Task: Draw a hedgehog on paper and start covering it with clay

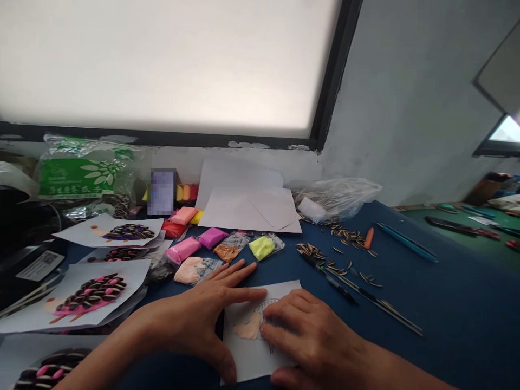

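A sheet of white paper (260, 371) with a printed line drawing lies on the blue table in front of me. Flattened peach modelling clay (248, 329) covers part of the drawing. My left hand (203, 309) spreads its fingers over the paper's left side, thumb at the lower edge and index finger near the top. With bent fingers, my right hand (309, 330) presses its fingertips at the clay's right edge; its thumb lies apart, lower on the paper. The right hand hides much of the drawing. Beyond the left hand sits an opened packet of peach clay (193, 271).
Bagged clay, including a yellow packet (262, 247), lies behind the paper. Sunflower seeds (345, 236), tweezers (379, 303), a black pen (337, 284) and a blue pen (406, 242) are on the right. Finished seed pictures (134, 273) stack up on the left. White sheets (247, 208) stand behind.
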`<state>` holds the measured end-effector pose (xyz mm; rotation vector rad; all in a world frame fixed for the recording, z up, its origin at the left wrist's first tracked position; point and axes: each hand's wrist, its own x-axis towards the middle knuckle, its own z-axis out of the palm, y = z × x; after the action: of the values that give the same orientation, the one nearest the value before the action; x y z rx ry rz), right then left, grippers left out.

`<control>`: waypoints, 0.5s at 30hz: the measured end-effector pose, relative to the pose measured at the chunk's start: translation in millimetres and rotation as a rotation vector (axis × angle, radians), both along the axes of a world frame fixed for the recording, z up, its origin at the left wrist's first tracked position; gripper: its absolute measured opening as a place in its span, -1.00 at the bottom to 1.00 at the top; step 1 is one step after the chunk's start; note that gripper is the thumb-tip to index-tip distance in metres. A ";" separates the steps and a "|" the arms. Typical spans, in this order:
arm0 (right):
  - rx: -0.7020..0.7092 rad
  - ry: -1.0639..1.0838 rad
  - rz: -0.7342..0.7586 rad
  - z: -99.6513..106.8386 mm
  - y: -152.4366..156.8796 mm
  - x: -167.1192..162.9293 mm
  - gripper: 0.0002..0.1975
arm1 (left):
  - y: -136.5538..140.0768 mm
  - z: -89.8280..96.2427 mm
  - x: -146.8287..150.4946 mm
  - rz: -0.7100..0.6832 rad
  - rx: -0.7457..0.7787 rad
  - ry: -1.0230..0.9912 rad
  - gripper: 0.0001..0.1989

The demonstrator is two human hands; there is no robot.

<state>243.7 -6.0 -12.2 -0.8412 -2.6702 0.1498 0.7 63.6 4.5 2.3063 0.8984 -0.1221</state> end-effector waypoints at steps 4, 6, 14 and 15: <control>0.024 0.009 -0.022 1.8 -2.6 0.0 -0.74 | -1.5 0.6 -0.1 0.021 -0.003 0.009 0.10; 0.048 0.000 -0.005 1.1 -2.8 0.0 -0.80 | -1.9 -0.5 0.2 0.018 0.001 -0.009 0.12; 0.022 -0.012 -0.085 -10.9 0.8 -0.5 -0.85 | 1.2 -2.9 1.7 0.020 0.051 -0.003 0.07; 0.022 -0.011 -0.093 -11.4 0.7 -0.6 -0.84 | 1.4 -2.5 1.5 0.017 0.052 -0.006 0.06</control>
<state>243.0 -5.3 -23.6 -0.9592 -2.6321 0.0933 2.3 65.0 2.0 2.3453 0.9286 -0.0858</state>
